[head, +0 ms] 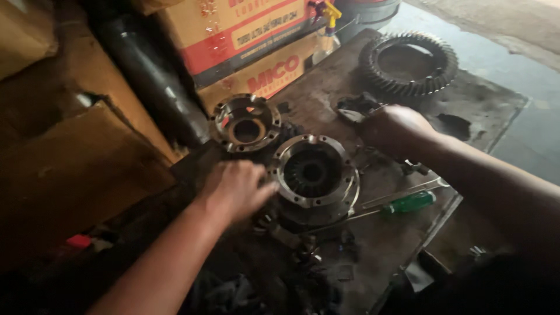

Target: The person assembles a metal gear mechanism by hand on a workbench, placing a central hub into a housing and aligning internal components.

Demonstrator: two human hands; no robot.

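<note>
Spreading across most of the view, a dirty, oil-stained desk point(466, 99) carries the metal parts; behind it, at its far left edge, stand stacked cardboard boxes point(245, 41) in red and tan, with a dark pipe point(146, 64) leaning beside them; at the far right corner of the desk lies a large toothed ring gear point(408, 63), flat and well apart from both hands; near the middle sits a round flanged housing point(315, 174) with bolt holes around its rim and gear teeth showing inside its bore; just behind it to the left lies a second, similar flanged half point(245, 123), open side up; the left hand point(238, 188) rests flat against the near housing's left rim, fingers spread wide and touching the flange, gripping nothing; the right hand point(394, 129) is curled narrow over a small dark part point(353, 108) beyond the housing, though I cannot tell whether it grips it; a green-handled screwdriver point(408, 203) lies on the desk to the right of the housing, near the edge; small greasy bits point(291, 236) are scattered just in front of the housing.
</note>
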